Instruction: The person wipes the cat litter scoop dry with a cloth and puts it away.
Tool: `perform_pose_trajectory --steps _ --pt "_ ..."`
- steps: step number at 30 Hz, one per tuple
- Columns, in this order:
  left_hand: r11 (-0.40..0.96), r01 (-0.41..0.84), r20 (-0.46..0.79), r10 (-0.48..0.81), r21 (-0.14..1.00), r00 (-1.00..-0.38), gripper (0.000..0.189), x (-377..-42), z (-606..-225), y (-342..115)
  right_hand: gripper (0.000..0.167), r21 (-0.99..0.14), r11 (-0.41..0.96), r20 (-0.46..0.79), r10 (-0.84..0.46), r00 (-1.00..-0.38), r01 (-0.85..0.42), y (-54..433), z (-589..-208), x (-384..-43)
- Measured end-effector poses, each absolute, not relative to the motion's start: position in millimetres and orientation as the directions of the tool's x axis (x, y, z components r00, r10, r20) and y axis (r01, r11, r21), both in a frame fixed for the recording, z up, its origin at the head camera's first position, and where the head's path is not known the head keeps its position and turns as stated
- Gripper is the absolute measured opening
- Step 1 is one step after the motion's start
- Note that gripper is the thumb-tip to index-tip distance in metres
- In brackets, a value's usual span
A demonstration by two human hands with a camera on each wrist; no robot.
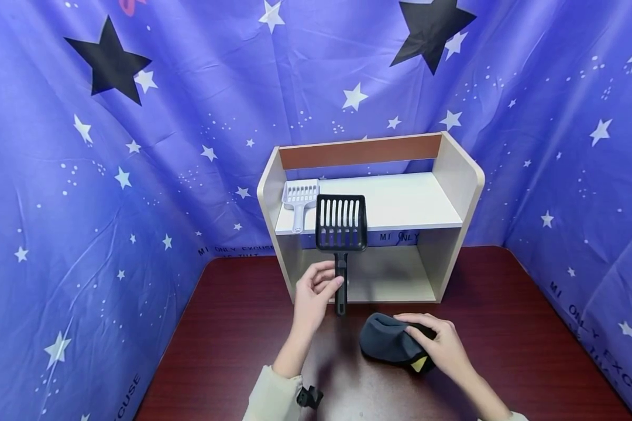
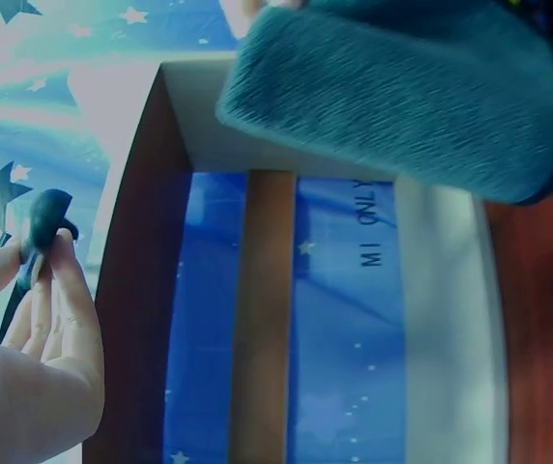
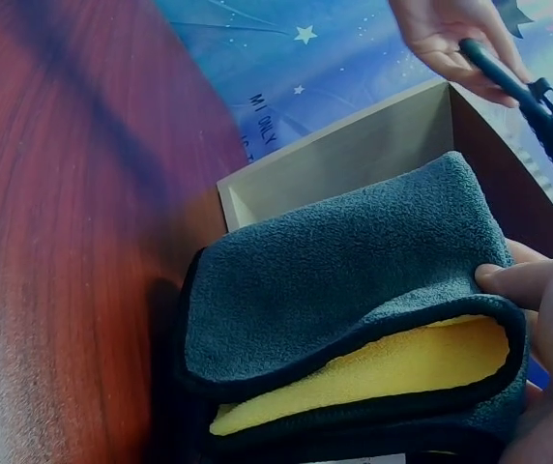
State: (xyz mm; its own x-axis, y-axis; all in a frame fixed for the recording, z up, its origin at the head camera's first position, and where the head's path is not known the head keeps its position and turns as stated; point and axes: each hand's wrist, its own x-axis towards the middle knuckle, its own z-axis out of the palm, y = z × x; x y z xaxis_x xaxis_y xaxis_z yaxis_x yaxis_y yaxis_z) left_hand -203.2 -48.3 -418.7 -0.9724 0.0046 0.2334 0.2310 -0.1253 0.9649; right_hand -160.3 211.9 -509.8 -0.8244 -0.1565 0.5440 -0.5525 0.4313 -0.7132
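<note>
A black slotted litter scoop (image 1: 340, 225) stands upright in front of the shelf, its handle pinched between the thumb and fingers of my left hand (image 1: 316, 287). In the left wrist view that hand (image 2: 59, 329) holds the dark handle (image 2: 44, 227) from the side. My right hand (image 1: 439, 341) grips a folded grey cloth (image 1: 392, 339) just above the table. Seen from the right wrist, the cloth (image 3: 344, 271) has a dark edge and a yellow inner side, with the thumb pressing on its upper face.
A two-level wooden shelf (image 1: 455, 193) stands at the back of the dark red table (image 1: 232, 339). On its upper board, at the left, lies a pale slotted scoop (image 1: 300, 199). Blue star-patterned curtains (image 1: 189, 146) hang around the table.
</note>
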Motion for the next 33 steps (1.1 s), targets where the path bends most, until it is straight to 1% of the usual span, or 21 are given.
perform_pose_trajectory --steps 5,13,17,27,33 --pt "-0.123 0.223 0.223 -0.014 0.967 -0.975 0.034 -222 -403 -44 0.029 -0.713 0.455 0.54 -0.13 -0.832 -0.534 216 -513 -157" --pt "-0.277 0.136 0.156 0.051 0.951 -0.986 0.041 -242 -381 -32 0.028 -0.737 0.471 0.49 -0.121 -0.863 -0.484 221 -515 -152" --pt "-0.326 0.091 0.124 0.081 0.941 -0.989 0.046 -249 -372 -29 0.027 -0.731 0.475 0.497 -0.122 -0.859 -0.49 223 -517 -152" --pt "-0.383 -0.014 0.033 0.115 0.924 -0.993 0.052 -262 -360 -30 0.03 -0.734 0.471 0.495 -0.123 -0.86 -0.49 226 -520 -151" --pt "-0.399 -0.034 0.01 0.109 0.916 -0.994 0.051 -268 -357 -30 0.029 -0.735 0.472 0.493 -0.122 -0.862 -0.487 226 -520 -151"
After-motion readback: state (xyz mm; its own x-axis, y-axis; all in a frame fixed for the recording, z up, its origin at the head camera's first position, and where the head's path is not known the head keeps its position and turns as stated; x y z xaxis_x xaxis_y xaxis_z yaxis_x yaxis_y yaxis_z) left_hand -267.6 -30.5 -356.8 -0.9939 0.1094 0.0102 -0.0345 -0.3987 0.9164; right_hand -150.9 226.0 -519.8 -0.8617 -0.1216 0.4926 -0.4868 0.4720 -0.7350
